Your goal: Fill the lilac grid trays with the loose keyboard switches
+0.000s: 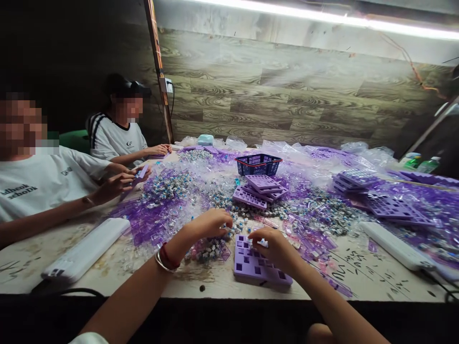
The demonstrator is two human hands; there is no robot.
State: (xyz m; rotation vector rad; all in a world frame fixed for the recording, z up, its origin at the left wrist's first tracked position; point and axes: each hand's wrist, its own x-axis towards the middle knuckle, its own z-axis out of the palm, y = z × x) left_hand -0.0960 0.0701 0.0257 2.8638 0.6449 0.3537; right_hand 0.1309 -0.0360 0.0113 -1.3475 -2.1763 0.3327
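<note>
In front of me, near the table's front edge, lies a light purple plate [247,271] with rows of square holes. My right hand [276,248] is over its upper right part, fingers pinched around a small whitish part [263,242]. My left hand [213,223] bends down at the loose small white and blue parts [211,251], just left of the plate's far corner. Its fingertips are curled together; anything between them is too small to make out. A red band and a metal bangle [165,260] circle my left wrist.
Stacked purple plates [256,193] stand ahead, before a dark basket [258,166]. More plates [394,209] lie right. Clear purple pieces [154,229] are heaped around. White bar-shaped devices [88,248] flank me. Two people [120,129] work at left, one with a purple piece.
</note>
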